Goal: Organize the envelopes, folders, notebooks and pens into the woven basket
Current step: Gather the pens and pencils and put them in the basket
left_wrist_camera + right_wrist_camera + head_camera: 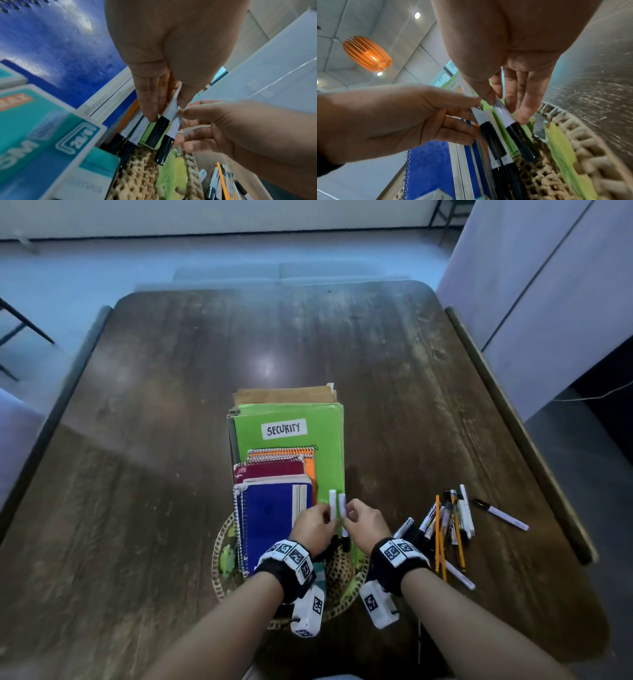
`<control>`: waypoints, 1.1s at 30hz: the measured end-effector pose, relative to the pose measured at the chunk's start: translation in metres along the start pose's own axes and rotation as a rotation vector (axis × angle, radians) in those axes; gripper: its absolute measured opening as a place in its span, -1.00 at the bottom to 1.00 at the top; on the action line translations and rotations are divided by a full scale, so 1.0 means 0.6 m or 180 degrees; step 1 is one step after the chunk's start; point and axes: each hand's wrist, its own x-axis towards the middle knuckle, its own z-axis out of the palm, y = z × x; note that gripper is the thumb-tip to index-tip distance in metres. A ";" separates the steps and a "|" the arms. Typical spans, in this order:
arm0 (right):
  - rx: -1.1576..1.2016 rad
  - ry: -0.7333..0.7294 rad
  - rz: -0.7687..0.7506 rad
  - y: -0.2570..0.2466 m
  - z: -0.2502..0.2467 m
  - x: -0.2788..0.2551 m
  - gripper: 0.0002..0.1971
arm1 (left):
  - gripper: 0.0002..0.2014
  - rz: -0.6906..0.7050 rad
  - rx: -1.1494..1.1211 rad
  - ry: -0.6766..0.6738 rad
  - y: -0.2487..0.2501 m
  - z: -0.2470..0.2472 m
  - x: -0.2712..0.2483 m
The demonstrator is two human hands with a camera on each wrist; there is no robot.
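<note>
A round woven basket stands at the table's near middle. Brown envelopes, a green folder labelled SECURITY and orange, maroon and blue notebooks stand upright in it. Over its right part, my left hand pinches a white marker with a black cap. My right hand pinches a second such marker right beside the first. Both markers point cap-down into the basket. Two more markers lean inside against the notebooks.
A loose pile of pens and pencils lies on the dark wooden table just right of the basket, with one marker apart further right. Teal boxes sit in the basket by my left wrist.
</note>
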 end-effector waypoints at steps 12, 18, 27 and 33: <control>-0.0600 -0.0105 0.0302 0.005 0.030 0.006 -0.71 | -0.57 -0.0434 0.0636 -0.0214 -0.009 0.027 0.010; -0.0449 -0.0136 0.0321 0.013 0.028 0.010 -0.70 | -0.74 -0.0486 0.0870 -0.0160 -0.008 0.032 0.017; -0.0190 -0.0219 0.0152 0.035 0.015 0.004 -0.72 | -0.70 -0.0661 0.1252 -0.0362 0.008 0.045 0.022; -0.0035 -0.0139 0.0123 0.066 -0.005 -0.001 -0.89 | -0.66 -0.0551 0.1435 -0.0354 0.020 0.049 0.020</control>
